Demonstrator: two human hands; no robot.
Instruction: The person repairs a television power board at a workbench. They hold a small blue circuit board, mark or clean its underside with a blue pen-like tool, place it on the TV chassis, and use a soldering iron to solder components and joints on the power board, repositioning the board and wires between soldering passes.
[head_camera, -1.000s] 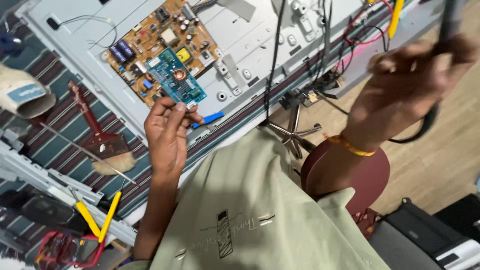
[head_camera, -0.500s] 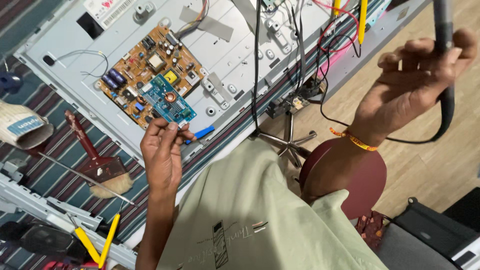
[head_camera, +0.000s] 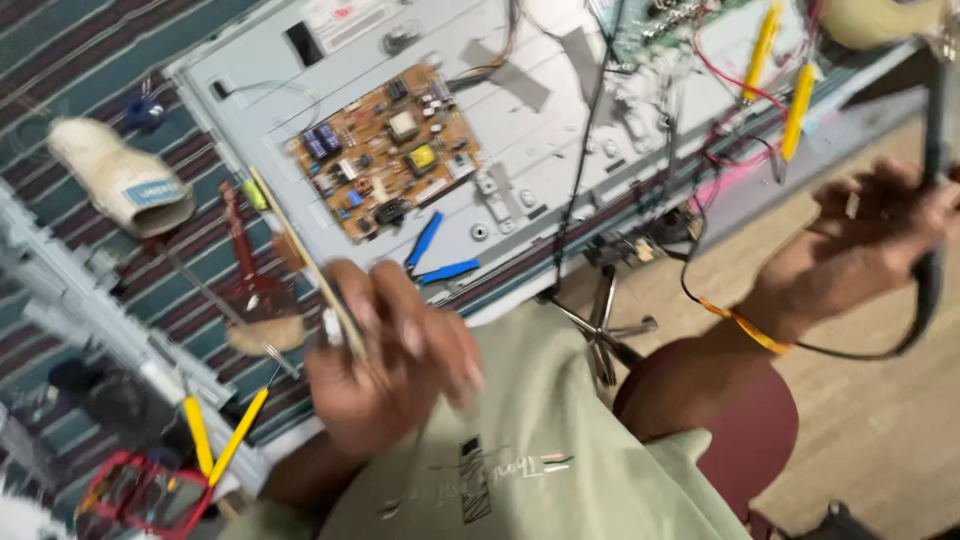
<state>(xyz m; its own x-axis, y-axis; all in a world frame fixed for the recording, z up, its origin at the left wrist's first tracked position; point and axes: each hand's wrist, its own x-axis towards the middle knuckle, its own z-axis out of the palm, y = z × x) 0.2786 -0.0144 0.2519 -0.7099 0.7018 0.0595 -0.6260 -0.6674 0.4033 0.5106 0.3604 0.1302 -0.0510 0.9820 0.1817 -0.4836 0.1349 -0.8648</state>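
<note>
My left hand (head_camera: 390, 365) is raised over my green shirt, blurred, and pinches a thin flat piece (head_camera: 305, 255) seen edge-on, tan along its rim. It hovers in front of the grey metal back panel (head_camera: 560, 110) that carries a brown circuit board (head_camera: 385, 150). Blue-handled pliers (head_camera: 440, 255) lie on the panel's near edge, just beyond the hand. My right hand (head_camera: 860, 250), an orange band at its wrist, is closed around a dark cable-like handle (head_camera: 935, 150), from which a black lead loops below the wrist.
Yellow probes (head_camera: 795, 110) and red wires hang at the panel's right end. A pale slipper (head_camera: 125, 185), a red-handled tool (head_camera: 240, 250), two yellow probes (head_camera: 215, 435) and a red meter (head_camera: 140, 495) lie on the striped mat at left. A maroon stool (head_camera: 740, 420) stands on the wooden floor.
My left hand has pulled back from the panel toward my body, and the small blue board it held flat now shows only its edge. My right hand has dropped lower.
</note>
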